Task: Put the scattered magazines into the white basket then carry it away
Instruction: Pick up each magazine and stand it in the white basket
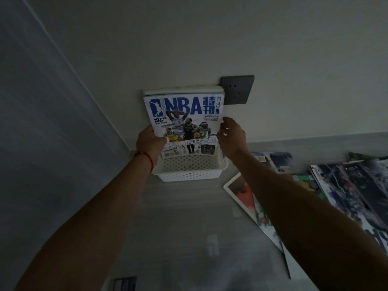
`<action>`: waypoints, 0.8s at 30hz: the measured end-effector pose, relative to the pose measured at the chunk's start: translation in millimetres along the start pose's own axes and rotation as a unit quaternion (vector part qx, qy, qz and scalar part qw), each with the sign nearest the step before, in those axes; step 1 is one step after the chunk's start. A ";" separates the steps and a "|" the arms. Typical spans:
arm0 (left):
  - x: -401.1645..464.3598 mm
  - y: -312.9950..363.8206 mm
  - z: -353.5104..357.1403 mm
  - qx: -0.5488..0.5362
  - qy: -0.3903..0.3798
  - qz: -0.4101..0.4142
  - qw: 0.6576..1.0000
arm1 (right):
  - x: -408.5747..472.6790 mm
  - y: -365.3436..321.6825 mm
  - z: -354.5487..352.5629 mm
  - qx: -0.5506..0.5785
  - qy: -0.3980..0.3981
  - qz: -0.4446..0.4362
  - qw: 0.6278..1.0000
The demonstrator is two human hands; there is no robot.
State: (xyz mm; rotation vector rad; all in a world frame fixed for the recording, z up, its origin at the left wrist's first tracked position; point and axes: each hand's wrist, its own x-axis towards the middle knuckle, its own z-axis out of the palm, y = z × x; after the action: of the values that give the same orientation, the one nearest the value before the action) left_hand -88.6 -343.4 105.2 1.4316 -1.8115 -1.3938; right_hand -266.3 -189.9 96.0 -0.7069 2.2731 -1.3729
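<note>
A white perforated basket (pixel 189 173) stands on the grey floor against the wall. A blue and white NBA magazine (pixel 184 114) stands upright in it, leaning on the wall, with at least one more magazine behind it. My left hand (pixel 148 141) grips the front magazine's left edge, a red string around that wrist. My right hand (pixel 231 135) pinches its right edge. Several other magazines (pixel 344 185) lie scattered on the floor to the right.
A dark wall socket (pixel 237 89) sits on the wall just behind the magazine's upper right corner. A white-bordered magazine (pixel 241 192) lies near the basket's right side. Another printed sheet (pixel 123 282) shows at the bottom edge.
</note>
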 end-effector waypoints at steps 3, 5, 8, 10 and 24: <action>-17.5 -8.4 1.9 0.040 0.020 -0.017 0.999 | -23.8 10.7 -11.3 -0.010 -0.002 0.001 1.000; -44.1 -19.0 8.4 0.098 0.069 0.006 0.993 | -51.4 32.5 -26.7 -0.056 0.000 -0.026 0.998; -103.5 -39.2 34.5 0.124 0.078 0.104 0.984 | -98.5 81.9 -66.1 -0.116 0.024 -0.059 0.991; -146.5 -54.4 60.9 0.138 0.014 0.131 0.982 | -125.3 119.1 -97.9 -0.180 0.043 -0.094 0.978; -301.2 -62.2 233.8 0.349 -0.324 0.268 0.838 | -189.8 274.6 -282.4 -0.444 -0.030 0.160 0.881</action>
State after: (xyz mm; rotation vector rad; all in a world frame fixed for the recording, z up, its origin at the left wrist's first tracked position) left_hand -139.4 31.6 27.9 0.5664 -3.0822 -0.9974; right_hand -334.4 228.6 -10.9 -0.5532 2.7580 -0.0936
